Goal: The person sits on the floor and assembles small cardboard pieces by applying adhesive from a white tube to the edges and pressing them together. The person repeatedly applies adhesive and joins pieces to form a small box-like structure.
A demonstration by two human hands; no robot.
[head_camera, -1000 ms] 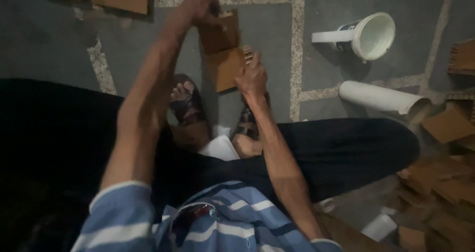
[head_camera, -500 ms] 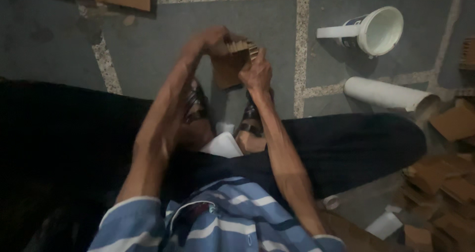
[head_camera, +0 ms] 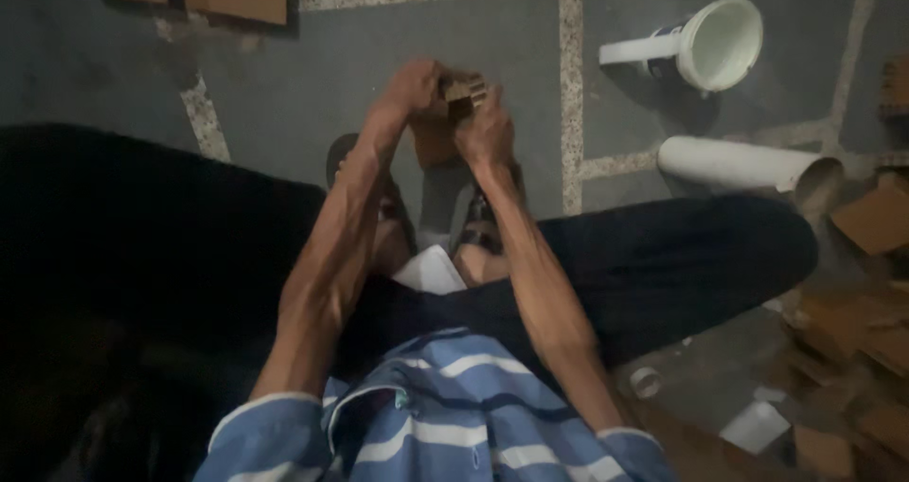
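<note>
— Holding the cardboard piece (head_camera: pixel 464 92) up between both hands, above the feet and clear of the floor (head_camera: pixel 284 84). Left hand (head_camera: pixel 415 86) and right hand (head_camera: pixel 485 132) each have their fingers clenched on it.

— What worries you?

— I judge the grip is only at the edges; if I fold too hard it could tear or slip down onto the sandals (head_camera: pixel 478 222). Light is poor too.

— Different from a second ago?

— Yes. Then the left hand reached to a flat sheet on the floor; now both hands meet, the piece bunched smaller and lifted.
</note>
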